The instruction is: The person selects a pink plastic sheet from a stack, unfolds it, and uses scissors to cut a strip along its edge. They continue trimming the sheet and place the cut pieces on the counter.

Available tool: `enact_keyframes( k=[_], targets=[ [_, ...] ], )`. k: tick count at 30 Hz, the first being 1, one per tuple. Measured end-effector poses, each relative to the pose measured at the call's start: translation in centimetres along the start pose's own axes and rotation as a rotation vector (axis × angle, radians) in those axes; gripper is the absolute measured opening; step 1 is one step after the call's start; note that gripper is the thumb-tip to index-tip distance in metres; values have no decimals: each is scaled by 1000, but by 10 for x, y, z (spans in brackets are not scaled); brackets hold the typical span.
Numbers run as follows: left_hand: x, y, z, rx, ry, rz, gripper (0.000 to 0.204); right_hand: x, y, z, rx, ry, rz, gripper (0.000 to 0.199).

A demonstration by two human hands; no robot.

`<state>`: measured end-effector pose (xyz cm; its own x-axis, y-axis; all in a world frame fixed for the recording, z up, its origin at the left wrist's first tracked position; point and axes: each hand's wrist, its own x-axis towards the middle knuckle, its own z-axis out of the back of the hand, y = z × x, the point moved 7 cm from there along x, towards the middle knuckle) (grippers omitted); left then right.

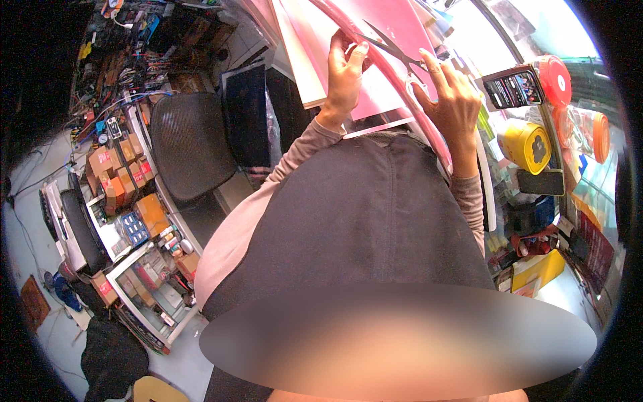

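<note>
In my right hand (454, 97) is a pair of scissors (395, 49), its blades spread and pointing left across pink material. The handle loops sit at my right thumb and fingers. My left hand (343, 84) has thumb and fingers pinched together on the edge of a rolled or folded strip of glossy pink sheet (383, 65), near the scissor blades. This strip curves from the top down past my right wrist. Beneath it lies a flat pink sheet (395, 94). Whether the blades touch the strip is hard to tell.
To the right, a phone with a lit screen (514, 90) leans by a red-lidded jar (554, 82), a yellow tub (526, 145) and a clear orange-lidded jar (584, 134). An office chair (191, 144) stands left, near shelves with small cardboard boxes (120, 187). Pale boards (305, 74) lie left of the sheets.
</note>
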<state>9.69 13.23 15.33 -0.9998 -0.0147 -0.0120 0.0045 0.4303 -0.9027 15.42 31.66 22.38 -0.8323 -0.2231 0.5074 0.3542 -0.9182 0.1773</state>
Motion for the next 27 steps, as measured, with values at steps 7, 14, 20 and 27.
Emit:
enact_keyframes(
  k=[7, 14, 20, 27],
  targets=[
    [-1, -2, 0, -6, 11, -21, 32, -4, -3, 0, 31, 2, -26, 57],
    [1, -2, -2, 62, 22, -38, 34, -12, -7, 1, 31, -26, -37, 58],
    [-6, -6, -6, 56, 1, -12, 37, 0, 1, -4, 62, -84, -59, 58],
    [-8, -7, -6, 54, 21, -15, 40, 9, 9, -9, -2, -77, -45, 59]
  ],
)
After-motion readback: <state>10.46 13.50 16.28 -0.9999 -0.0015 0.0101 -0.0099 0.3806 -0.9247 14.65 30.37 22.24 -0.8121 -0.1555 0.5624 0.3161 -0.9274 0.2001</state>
